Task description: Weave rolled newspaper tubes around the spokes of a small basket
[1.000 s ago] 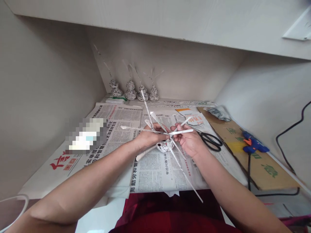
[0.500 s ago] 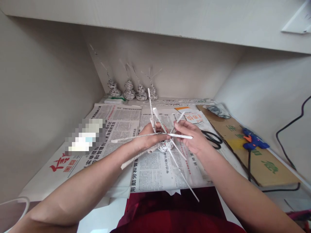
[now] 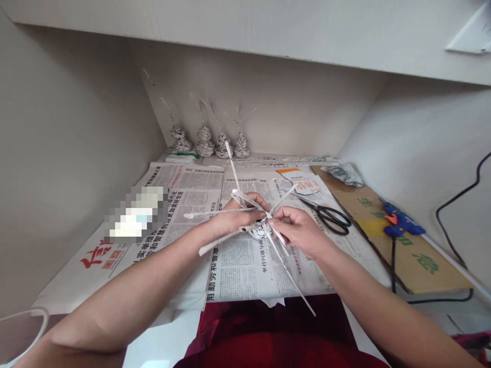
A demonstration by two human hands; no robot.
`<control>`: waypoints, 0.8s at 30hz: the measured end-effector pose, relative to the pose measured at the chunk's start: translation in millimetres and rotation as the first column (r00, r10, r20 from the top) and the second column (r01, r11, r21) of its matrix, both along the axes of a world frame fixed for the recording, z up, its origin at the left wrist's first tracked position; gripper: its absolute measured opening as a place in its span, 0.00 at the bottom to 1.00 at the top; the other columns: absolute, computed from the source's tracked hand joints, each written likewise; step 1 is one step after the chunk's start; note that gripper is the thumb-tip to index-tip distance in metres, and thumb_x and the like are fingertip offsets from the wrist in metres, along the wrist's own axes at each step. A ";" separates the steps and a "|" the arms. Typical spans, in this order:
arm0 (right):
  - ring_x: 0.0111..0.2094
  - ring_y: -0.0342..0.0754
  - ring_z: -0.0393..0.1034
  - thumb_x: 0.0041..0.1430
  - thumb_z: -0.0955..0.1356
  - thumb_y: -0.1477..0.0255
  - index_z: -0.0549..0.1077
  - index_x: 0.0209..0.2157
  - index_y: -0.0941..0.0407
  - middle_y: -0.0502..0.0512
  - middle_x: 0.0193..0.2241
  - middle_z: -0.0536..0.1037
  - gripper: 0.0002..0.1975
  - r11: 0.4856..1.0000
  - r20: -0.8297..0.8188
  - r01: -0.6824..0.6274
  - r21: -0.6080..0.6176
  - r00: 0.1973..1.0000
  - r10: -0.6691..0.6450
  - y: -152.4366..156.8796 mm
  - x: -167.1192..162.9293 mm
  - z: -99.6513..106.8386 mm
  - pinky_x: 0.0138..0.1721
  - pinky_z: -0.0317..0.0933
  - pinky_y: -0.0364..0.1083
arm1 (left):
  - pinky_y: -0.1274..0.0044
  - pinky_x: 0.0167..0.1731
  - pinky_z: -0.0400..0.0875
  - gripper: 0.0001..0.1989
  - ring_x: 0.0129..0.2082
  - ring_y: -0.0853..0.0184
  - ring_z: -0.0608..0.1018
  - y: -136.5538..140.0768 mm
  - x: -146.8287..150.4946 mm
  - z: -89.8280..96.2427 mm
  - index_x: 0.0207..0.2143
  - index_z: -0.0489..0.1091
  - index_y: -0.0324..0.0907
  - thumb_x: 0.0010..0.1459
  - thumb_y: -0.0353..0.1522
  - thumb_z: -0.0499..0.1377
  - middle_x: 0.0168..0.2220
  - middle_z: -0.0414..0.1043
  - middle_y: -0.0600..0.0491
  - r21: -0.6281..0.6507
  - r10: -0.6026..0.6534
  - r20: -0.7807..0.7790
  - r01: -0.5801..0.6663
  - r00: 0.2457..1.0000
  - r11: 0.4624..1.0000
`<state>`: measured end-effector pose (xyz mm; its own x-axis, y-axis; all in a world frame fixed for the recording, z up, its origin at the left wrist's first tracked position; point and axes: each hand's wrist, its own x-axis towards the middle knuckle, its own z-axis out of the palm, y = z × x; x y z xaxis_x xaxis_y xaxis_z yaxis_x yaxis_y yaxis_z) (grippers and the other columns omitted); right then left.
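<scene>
A small woven piece of rolled newspaper (image 3: 258, 233) is held above the newspaper-covered table, with several paper tubes sticking out of it in all directions. My left hand (image 3: 243, 217) is closed around its far left side, thumb on top near the centre where the tubes meet. My right hand (image 3: 293, 227) pinches a paper tube (image 3: 283, 240) at the right side of the weave, close to the left thumb. One long thin tube (image 3: 295, 286) slants down toward the table's front edge. The fingers hide part of the weave.
Several woven gourd-shaped pieces (image 3: 205, 143) stand at the back wall. Black-handled scissors (image 3: 330, 217) lie right of my hands. A blue glue gun (image 3: 402, 221) rests on cardboard (image 3: 425, 260) at the right. Long paper tubes (image 3: 268, 162) lie along the back. Newspaper (image 3: 180, 199) covers the table.
My right hand has moved in toward the weave's centre, and the tube that pointed right is now bent downward under its fingers. The scissors show more fully.
</scene>
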<state>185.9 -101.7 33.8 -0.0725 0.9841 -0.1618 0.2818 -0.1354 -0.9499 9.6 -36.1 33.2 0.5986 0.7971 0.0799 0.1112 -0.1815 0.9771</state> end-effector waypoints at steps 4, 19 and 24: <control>0.18 0.39 0.59 0.58 0.66 0.67 0.68 0.28 0.54 0.44 0.18 0.68 0.06 0.951 0.377 -0.022 0.309 0.921 -0.101 -7.9 -2.9 -1.6 0.22 0.51 0.41 | 0.79 0.26 0.65 0.11 0.26 0.71 0.72 3.5 -2.6 -2.0 0.35 0.71 0.38 0.50 0.34 0.63 0.27 0.73 0.54 -0.055 -0.023 0.002 0.023 1.000 0.998; 0.23 0.45 0.63 0.61 0.62 0.69 0.66 0.28 0.53 0.50 0.21 0.72 0.08 0.856 0.659 -0.213 0.472 0.730 -0.182 -10.2 -13.2 -1.3 0.27 0.51 0.44 | 0.76 0.31 0.64 0.10 0.25 0.71 0.68 -3.5 13.0 -10.2 0.25 0.62 0.41 0.49 0.33 0.62 0.23 0.65 0.58 0.122 0.315 0.041 -0.318 0.948 0.940; 0.17 0.43 0.58 0.58 0.66 0.56 0.65 0.26 0.52 0.46 0.16 0.68 0.15 0.950 0.415 0.037 0.309 0.894 -0.170 0.1 -5.9 -4.5 0.21 0.49 0.43 | 0.76 0.32 0.64 0.09 0.27 0.70 0.70 -6.1 13.2 -8.2 0.25 0.63 0.40 0.50 0.32 0.62 0.24 0.66 0.57 0.107 0.298 0.062 -0.303 0.953 0.947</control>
<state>180.0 -101.6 29.2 0.0437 0.9898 0.1353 0.6715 0.0711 -0.7376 22.8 -42.3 25.0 0.3262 0.9235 0.2019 0.1351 -0.2569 0.9569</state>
